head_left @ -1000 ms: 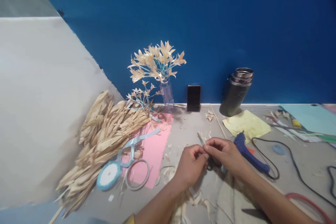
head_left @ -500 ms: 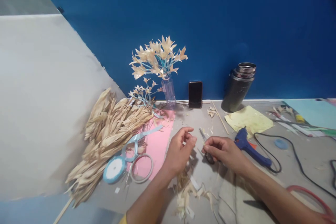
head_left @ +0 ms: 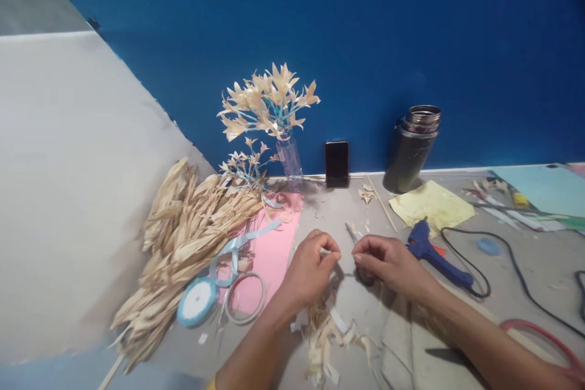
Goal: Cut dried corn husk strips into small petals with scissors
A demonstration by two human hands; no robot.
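My left hand (head_left: 313,266) is over the middle of the table with thumb and fingers pinched together. A tiny pale thing may show at its fingertips, too small to name. Just to its right, my right hand (head_left: 387,262) is also closed in a pinch. What it holds, if anything, cannot be made out. The fingertips of both hands face each other across a small gap. Beneath the right hand lies a metal blade with a dark handle (head_left: 364,276), partly hidden. Pale husk scraps (head_left: 320,341) lie below my left hand.
Dried corn husks (head_left: 192,225), a blue ribbon spool (head_left: 197,301) and a tape ring (head_left: 264,295) lie left. Behind stand husk flowers (head_left: 269,97) in a vase, a phone (head_left: 337,164) and a flask (head_left: 411,152). A corded blue glue gun (head_left: 441,261) and red-handled scissors (head_left: 542,334) lie right.
My left hand has closed: its thumb and fingers were apart and now meet in a pinch. My right hand stays nearly in place. The whole view has shifted slightly.
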